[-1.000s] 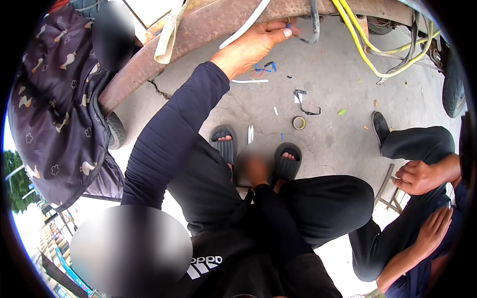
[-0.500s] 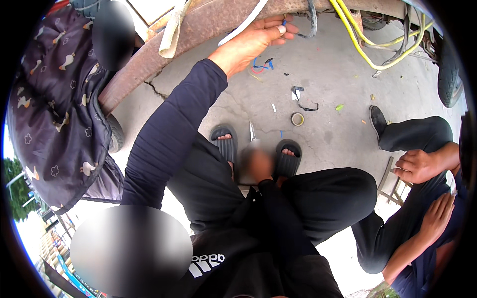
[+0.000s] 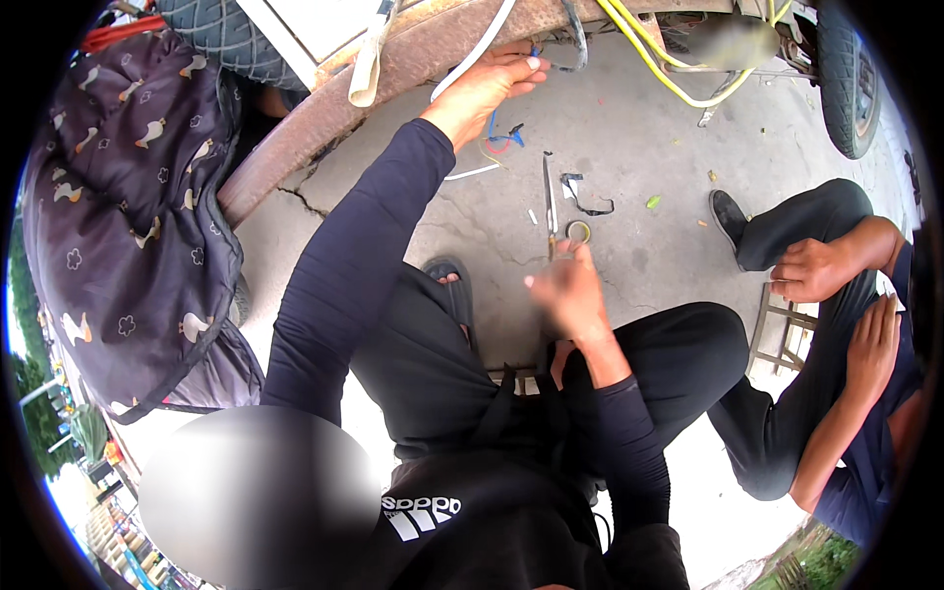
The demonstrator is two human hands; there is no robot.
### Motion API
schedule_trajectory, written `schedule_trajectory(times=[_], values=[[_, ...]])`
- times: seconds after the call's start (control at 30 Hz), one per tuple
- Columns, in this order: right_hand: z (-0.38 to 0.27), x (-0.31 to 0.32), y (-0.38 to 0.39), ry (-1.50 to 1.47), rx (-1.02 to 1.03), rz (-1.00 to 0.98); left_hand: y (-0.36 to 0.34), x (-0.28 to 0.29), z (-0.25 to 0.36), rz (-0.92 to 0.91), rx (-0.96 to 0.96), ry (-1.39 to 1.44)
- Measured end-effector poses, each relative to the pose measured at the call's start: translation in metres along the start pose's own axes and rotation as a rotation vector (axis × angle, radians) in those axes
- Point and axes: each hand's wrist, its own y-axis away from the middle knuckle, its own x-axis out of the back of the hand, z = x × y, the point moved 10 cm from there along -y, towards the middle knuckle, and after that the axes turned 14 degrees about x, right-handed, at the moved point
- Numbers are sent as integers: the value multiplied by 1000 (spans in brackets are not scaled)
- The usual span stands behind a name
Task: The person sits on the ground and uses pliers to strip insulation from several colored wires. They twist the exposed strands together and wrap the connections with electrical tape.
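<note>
My left hand reaches up under a rusty metal frame, its fingers pinched round the blue end of a dark grey cable. A white cable hangs across the frame beside that wrist. Lower down, in front of my knees, my right hand is closed on a slim, long metal tool pointing away from me. Blur hides its grip end, so its exact kind cannot be told. Just beyond my right fingers, a roll of tape lies on the concrete floor.
Blue and red wire scraps, a white strip and a black strip litter the floor. Yellow cables hang at the upper right. Another person's hand is at the right. A patterned dark cover hangs at the left.
My right hand has moved forward from between my feet, bringing the slim tool toward the tape roll. My left hand stays at the cable. A white strip now shows on the floor near the scraps.
</note>
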Motion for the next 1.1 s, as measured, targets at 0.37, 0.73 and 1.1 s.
schedule_trajectory(times=[0.37,0.73,1.1], values=[[-120,68,-101,536,233,-90,10,12,-12,97,28,26],[-129,75,-130,930,386,170,-13,-8,-14,98,79,196],[-123,70,-152,893,466,357,-26,-22,-11,36,49,177]])
